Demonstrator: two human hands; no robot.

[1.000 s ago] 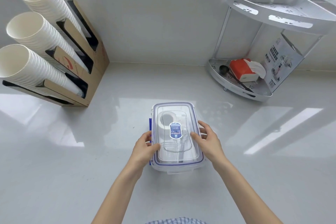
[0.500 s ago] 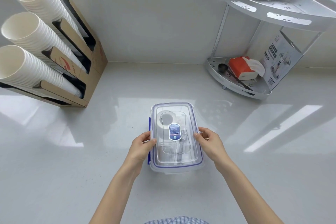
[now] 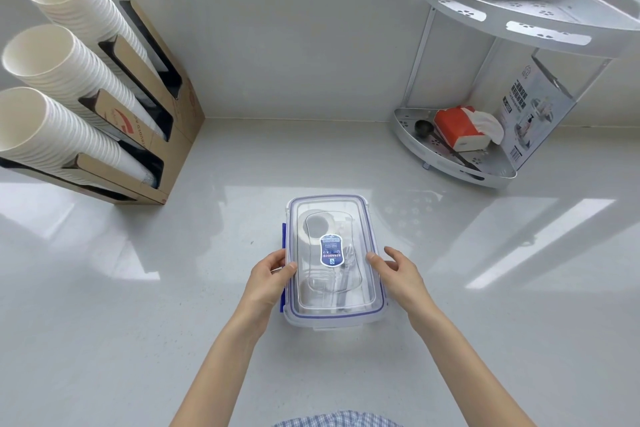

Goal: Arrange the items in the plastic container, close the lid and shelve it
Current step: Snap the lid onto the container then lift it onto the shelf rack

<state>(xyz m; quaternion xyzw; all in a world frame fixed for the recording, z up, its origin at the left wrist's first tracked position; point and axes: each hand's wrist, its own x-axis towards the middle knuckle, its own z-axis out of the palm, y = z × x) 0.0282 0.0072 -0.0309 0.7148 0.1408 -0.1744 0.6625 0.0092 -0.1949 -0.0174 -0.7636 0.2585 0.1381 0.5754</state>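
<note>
Both hands (image 3: 268,279) seemingly grip the lidded container (image 3: 334,315).

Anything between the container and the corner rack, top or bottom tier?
Countertop between the plastic container and corner rack is bare. Lower tier holds a tissue pack, scoop and leaning box; upper tier looks free.

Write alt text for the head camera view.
Two bare hands, left hand and right hand, grip the long sides of a lidded clear plastic container on a white counter. Paper cup stacks sit back left; a two-tier corner rack back right.
</note>
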